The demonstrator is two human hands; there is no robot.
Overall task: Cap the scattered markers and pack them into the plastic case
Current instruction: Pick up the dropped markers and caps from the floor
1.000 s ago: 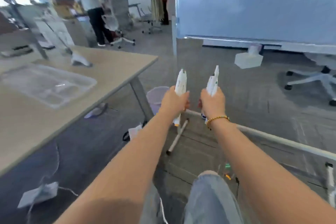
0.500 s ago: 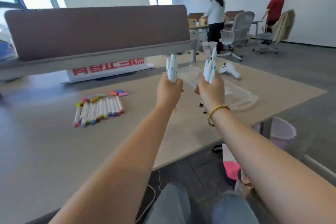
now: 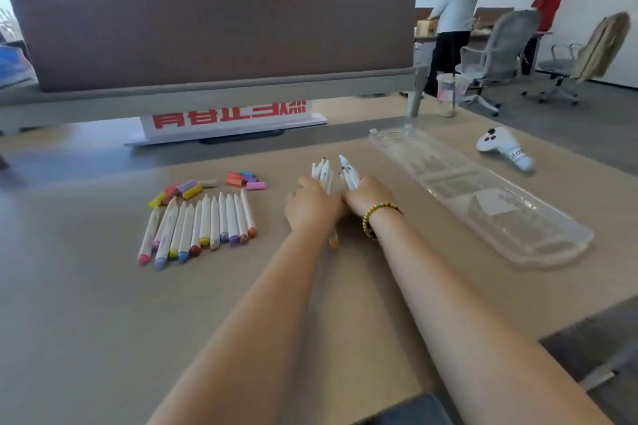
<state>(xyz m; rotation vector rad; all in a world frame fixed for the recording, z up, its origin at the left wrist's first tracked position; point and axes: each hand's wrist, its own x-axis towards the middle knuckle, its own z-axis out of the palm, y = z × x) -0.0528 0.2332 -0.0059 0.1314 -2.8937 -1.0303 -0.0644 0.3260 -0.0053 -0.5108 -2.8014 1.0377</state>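
Your left hand (image 3: 312, 205) and right hand (image 3: 367, 195) each clutch a bundle of uncapped markers (image 3: 322, 172) low over the tabletop (image 3: 103, 321), between the marker row (image 3: 202, 228) and the clear plastic case (image 3: 483, 197).

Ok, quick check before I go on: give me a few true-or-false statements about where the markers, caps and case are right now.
1. Each hand grips a bunch of markers. True: the left hand and the right hand both hold white markers.
2. The plastic case already holds markers. False: no markers show in it.
3. A row of markers lies on the table left of the hands. True.
4. The loose caps sit inside the case. False: they lie on the table beyond the row.
5. A white game controller lies beyond the case. True.
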